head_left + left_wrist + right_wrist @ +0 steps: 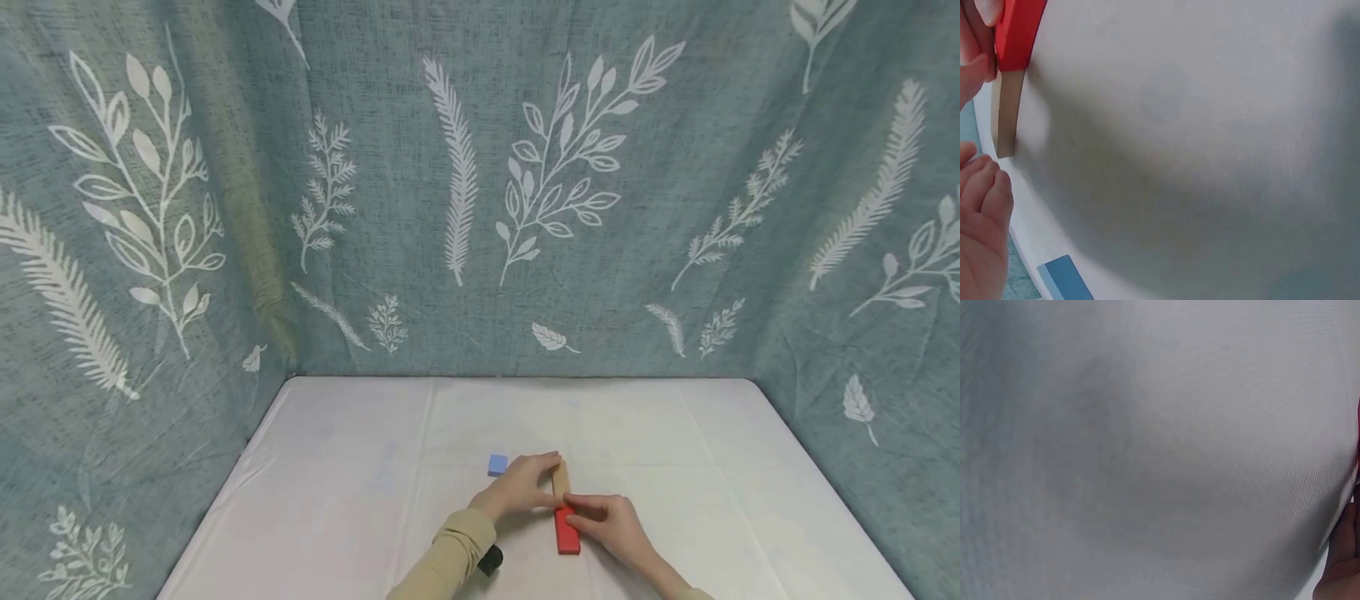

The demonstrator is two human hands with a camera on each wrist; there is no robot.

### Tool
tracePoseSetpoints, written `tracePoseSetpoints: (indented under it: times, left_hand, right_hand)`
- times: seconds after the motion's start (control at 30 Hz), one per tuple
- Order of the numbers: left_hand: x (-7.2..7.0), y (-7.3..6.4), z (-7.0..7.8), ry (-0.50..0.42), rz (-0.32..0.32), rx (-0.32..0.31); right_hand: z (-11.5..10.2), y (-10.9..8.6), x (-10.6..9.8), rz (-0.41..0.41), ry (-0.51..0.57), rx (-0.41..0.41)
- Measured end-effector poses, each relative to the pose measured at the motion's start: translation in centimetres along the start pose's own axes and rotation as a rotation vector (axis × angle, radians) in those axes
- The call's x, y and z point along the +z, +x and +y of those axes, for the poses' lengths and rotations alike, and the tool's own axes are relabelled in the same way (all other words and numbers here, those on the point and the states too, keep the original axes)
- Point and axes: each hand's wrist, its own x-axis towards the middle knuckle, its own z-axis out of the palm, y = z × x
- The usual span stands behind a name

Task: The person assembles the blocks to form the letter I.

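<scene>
A plain wooden block (561,479) and a red block (567,533) lie end to end in a line on the white table. My left hand (521,485) spans the wooden block from its left side, fingertips at the far end and thumb near the joint. From the right, my right hand (617,527) holds the red block near that joint with thumb and forefinger. The left wrist view shows the red block (1017,34) meeting the wooden block (1007,115), with left fingers (986,190) by its free end. Only part of the right hand (1341,565) appears in the right wrist view.
A small blue block (497,465) lies just left of the left hand. The black wrist camera (491,560) sits by the left sleeve. White cloth covers the table (337,492), and a leaf-patterned blue-green curtain (390,208) surrounds its back and sides.
</scene>
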Motion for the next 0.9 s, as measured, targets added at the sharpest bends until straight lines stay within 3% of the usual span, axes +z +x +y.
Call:
tracePoseSetpoints:
  times: [0.23, 0.43, 0.9]
  left_hand:
    - [-0.6, -0.4, 0.3, -0.014, 0.014, -0.033]
    - [-1.9, -0.8, 0.1, -0.056, 0.038, -0.019]
    - [-5.4, -2.3, -2.4, -0.106, 0.064, -0.018]
  right_hand:
    - [0.1, -0.1, 0.1, -0.003, -0.001, -0.012]
    - [0.2, -0.1, 0.2, 0.004, -0.006, -0.01]
    - [-0.1, 0.0, 0.4, 0.01, 0.002, 0.06]
